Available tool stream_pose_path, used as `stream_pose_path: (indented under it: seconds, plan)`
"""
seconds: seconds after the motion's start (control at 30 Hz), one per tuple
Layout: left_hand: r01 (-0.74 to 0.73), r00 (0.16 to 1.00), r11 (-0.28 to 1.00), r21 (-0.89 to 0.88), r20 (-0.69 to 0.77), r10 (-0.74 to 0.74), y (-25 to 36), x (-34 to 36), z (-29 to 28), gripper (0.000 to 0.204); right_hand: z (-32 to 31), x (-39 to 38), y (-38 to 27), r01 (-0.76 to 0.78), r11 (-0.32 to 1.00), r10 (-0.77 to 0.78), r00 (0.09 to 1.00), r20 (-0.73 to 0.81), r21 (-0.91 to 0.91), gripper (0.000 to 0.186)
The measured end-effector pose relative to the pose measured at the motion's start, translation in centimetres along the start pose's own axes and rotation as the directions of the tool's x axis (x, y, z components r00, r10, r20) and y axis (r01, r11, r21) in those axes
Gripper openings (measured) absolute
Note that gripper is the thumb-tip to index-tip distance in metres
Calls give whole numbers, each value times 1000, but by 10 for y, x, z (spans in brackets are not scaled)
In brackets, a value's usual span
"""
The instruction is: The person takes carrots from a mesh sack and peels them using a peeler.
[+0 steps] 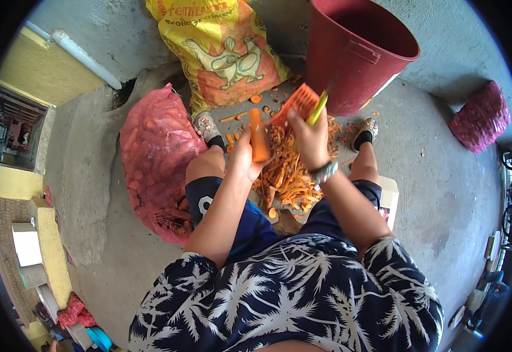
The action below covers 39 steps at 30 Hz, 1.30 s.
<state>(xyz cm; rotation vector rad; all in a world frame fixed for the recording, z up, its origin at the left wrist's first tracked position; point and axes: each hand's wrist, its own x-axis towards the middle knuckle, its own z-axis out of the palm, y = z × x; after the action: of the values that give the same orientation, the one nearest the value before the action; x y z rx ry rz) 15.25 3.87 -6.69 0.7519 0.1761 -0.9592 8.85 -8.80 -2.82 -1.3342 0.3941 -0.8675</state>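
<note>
My left hand [244,157] is closed around the lower part of a peeled orange carrot [257,135], which stands nearly upright. Just to its right, my right hand [310,138] grips a knife by its yellow-green handle [317,110]; the thin blade is blurred against the red bin. An orange-red slotted plastic piece [303,101] shows beside the right fingers, and whether they touch it I cannot tell. Below both hands, between my legs, lies a heap of carrot peelings [288,176] with some cut carrot ends.
A red mesh sack of carrots [156,158] leans by my left leg. Ahead stand a yellow printed sack [224,58] and a tall dark-red bin [350,64]. Another purple-red mesh sack [482,117] rests against the right wall. Carrot scraps [232,138] lie near my left foot.
</note>
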Motion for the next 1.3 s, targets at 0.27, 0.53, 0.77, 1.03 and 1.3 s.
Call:
stream_pose_path:
  seconds: [0.27, 0.53, 0.77, 1.03, 1.3]
  plan:
    - [-76, 995, 982, 173, -56, 87, -12, -1, 8, 42, -5, 12, 7, -135, 981, 127, 990, 64, 142, 38]
    - [-18, 997, 993, 116, -73, 27, 5, -5, -4, 40, -4, 26, 11, -80, 995, 79, 997, 11, 65, 38]
    - [-77, 990, 995, 62, -115, 84, 2, -13, 40, 36, 0, -14, -3, -72, 997, 71, 996, 52, 23, 36]
    - [76, 994, 986, 148, 65, -86, -2, -21, 20, 41, -20, 81, 31, -47, 997, 43, 997, -71, -58, 29]
    - [46, 999, 998, 54, -18, -45, -3, -2, 17, 43, -3, -26, 3, -42, 996, 39, 999, 37, 73, 41]
